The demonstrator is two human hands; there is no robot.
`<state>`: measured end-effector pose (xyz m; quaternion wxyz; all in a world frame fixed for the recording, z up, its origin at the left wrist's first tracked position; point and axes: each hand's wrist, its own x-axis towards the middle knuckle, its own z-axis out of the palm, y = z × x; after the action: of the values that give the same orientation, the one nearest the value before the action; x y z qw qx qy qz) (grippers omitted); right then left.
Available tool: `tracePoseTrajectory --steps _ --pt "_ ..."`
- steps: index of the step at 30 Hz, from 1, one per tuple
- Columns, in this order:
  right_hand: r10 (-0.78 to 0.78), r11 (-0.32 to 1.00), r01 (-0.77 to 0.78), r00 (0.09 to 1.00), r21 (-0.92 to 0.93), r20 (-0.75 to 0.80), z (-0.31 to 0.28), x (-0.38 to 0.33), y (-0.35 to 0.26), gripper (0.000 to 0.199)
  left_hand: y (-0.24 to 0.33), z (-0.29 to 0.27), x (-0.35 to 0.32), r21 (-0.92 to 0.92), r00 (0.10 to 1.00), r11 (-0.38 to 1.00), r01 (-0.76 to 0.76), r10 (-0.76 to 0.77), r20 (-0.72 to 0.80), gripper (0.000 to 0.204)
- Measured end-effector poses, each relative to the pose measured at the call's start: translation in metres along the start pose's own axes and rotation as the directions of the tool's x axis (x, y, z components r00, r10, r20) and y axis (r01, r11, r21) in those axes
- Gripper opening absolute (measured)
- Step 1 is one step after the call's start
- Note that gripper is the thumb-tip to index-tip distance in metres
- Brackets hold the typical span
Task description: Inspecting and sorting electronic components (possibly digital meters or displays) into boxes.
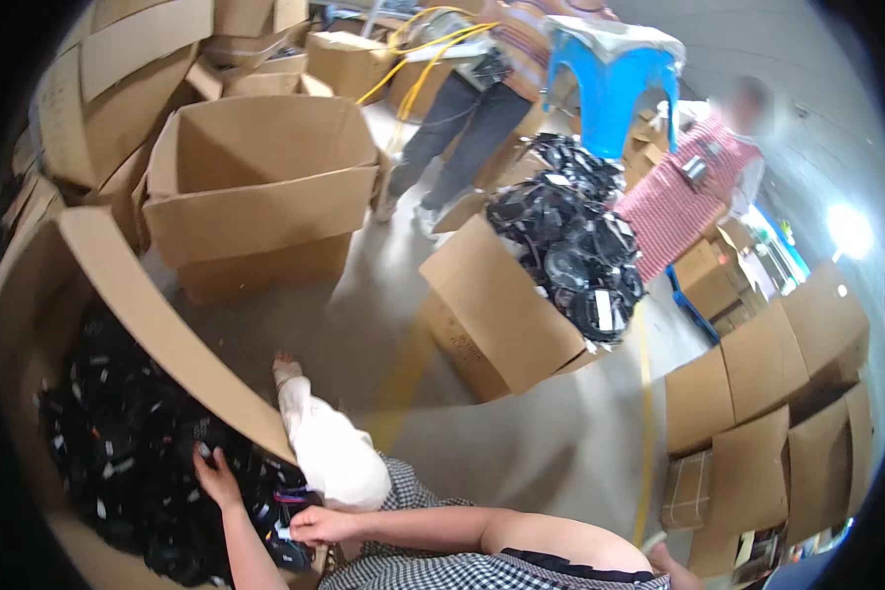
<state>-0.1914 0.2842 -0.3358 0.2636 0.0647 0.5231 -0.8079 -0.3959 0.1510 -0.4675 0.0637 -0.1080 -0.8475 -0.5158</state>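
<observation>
Both hands work inside a big open cardboard box (pixel 118 295) at the person's lower left. Left hand (pixel 216 479) lies spread, fingers open, on the heap of black cable bundles (pixel 128 462) that fills the box; its grip closes on nothing. Right hand (pixel 315 526) sits at the box's near corner with a pinching grip on a small piece among the black parts; what the piece is cannot be told. The box's tall flap rises just beyond the hands and walls off that side. The person's white-trousered leg (pixel 329 452) stretches past the flap onto the concrete floor (pixel 521 433), which lies open ahead. Further on, a tilted box (pixel 492 315) spills more black cable bundles (pixel 570 236). An empty open carton (pixel 256 187) stands left of it. Flat cartons (pixel 777 413) stack at the right. Beyond, two other people stand by a blue plastic stool (pixel 610 79).
</observation>
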Motion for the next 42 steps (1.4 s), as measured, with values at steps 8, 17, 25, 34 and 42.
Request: tracePoseTrajectory --steps 8,17,25,34,42 --pt "-0.027 0.999 0.025 0.999 0.039 0.032 -0.008 0.014 0.017 0.028 0.002 -0.017 0.012 -0.177 0.997 0.981 0.077 -0.076 0.010 0.034" --pt "0.044 0.999 -0.044 0.999 -0.012 -0.005 -0.002 -0.011 -0.008 0.025 0.136 -0.088 -0.053 -0.289 0.884 0.954 0.075 0.071 0.463 0.032" --pt "-0.251 0.666 0.110 0.964 -0.738 -0.083 0.031 -0.040 0.002 0.029 0.161 -0.138 -0.187 -0.136 0.722 0.866 0.482 -0.304 0.621 0.037" --pt "0.293 0.549 -0.068 0.949 -0.833 0.115 0.028 -0.032 -0.008 0.030 0.142 -0.135 -0.218 0.049 0.912 0.997 0.051 -0.067 0.405 0.023" --pt "0.326 0.787 -0.326 0.941 -0.524 -0.096 0.032 -0.029 -0.004 0.032 0.145 -0.146 -0.223 0.072 0.879 0.955 0.289 -0.295 0.376 0.027"
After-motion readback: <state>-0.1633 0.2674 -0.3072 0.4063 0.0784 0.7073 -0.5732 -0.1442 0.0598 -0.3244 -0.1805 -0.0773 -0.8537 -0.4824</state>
